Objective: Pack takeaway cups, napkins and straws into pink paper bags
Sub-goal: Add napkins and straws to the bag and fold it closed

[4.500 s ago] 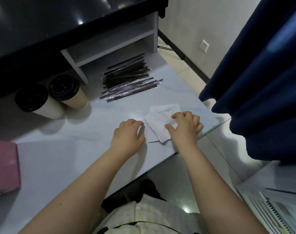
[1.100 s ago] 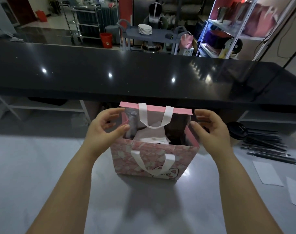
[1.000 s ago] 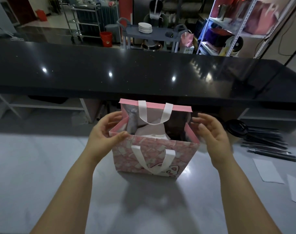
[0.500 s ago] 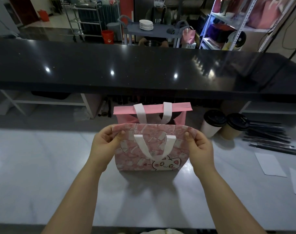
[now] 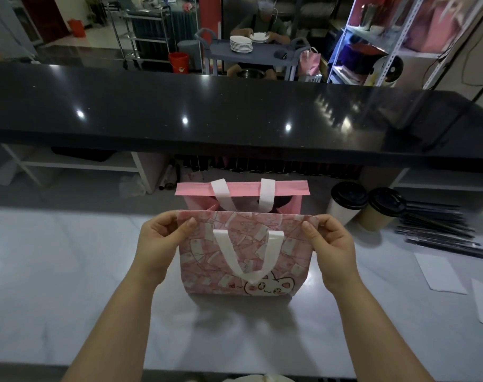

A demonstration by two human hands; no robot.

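Pink paper bag (image 5: 243,260), cartoon cat print, no readable writing, both hands pinching rim

The view is dim, with a cool grey cast. Three small bright spots of reflected light sit on the glossy black counter (image 5: 235,106). The pale table (image 5: 56,285) has a faint sheen at its left edge, and the bag (image 5: 243,260) throws a soft, broad shadow toward the near edge. Beyond the counter it is brighter. The wide lens bows the counter and stretches the corners; the shelves (image 5: 400,37) at top right smear.
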